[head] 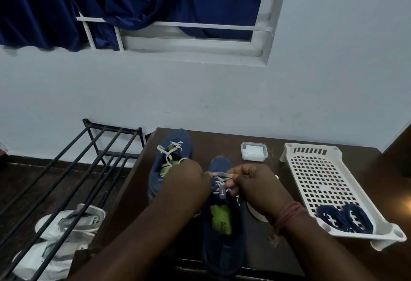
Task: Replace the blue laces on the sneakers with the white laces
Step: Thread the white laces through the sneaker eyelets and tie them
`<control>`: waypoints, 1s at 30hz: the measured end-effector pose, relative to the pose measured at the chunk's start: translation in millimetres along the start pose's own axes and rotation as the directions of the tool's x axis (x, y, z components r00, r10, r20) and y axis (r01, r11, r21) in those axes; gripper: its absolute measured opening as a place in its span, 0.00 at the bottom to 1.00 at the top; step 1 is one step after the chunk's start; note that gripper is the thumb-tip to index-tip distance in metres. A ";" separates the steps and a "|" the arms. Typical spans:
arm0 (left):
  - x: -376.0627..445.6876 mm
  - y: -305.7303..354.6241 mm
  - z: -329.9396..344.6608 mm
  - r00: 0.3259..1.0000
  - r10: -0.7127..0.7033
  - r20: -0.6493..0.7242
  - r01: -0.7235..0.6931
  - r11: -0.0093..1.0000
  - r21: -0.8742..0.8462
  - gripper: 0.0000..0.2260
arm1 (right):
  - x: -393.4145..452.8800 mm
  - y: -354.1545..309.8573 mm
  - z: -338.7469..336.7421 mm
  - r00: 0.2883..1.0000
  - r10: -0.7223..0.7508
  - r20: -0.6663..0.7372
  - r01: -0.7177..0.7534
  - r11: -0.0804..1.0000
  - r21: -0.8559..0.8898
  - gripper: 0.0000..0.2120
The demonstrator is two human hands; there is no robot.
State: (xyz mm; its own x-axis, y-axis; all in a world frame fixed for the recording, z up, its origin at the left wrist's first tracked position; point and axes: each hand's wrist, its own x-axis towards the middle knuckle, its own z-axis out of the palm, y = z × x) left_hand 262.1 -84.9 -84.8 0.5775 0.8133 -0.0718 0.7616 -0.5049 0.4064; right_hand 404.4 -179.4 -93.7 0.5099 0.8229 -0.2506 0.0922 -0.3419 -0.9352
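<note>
The far-left sneaker point(170, 165) already carries white lace, and the blue laces point(344, 218) lie coiled in the basket point(311, 154). On the near sneaker point(223, 214), both the left hand point(189, 176) and the right hand point(251, 183) pinch the white lace point(220, 175), so probably only finishing remains.

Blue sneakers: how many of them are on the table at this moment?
2. One blue sneaker lies at the table's left edge, partly behind the left hand. The other lies in the middle, under the right hand. More could be hidden behind the arms.
</note>
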 end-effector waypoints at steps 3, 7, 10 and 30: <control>-7.8 -4.5 -2.3 0.974 0.162 -0.161 -0.186 0.971 -0.149 0.12 | -1.9 -1.1 3.1 0.995 -0.057 0.084 0.053 0.998 0.038 0.05; 4.7 -1.9 -6.7 0.954 0.301 0.002 -0.286 0.908 -0.305 0.12 | -3.1 -3.6 5.3 0.984 -0.041 0.172 0.002 0.975 0.222 0.04; 11.2 -4.3 -4.5 0.979 0.199 -0.046 -0.204 0.946 -0.250 0.02 | -1.7 4.6 1.5 0.997 -0.067 -0.033 0.058 0.970 -0.238 0.09; 13.4 -4.8 29.5 0.996 0.086 -0.013 -0.087 0.978 -0.190 0.07 | -1.3 15.8 25.5 0.984 -0.039 -0.174 -0.064 0.832 -0.550 0.11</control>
State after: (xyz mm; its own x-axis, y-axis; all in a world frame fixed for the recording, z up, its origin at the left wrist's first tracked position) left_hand 274.9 -80.1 -114.7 0.6371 0.7703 -0.0247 0.6385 -0.5095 0.5768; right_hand 383.4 -174.3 -114.5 0.6466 0.7443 -0.1669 0.5147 -0.5872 -0.6246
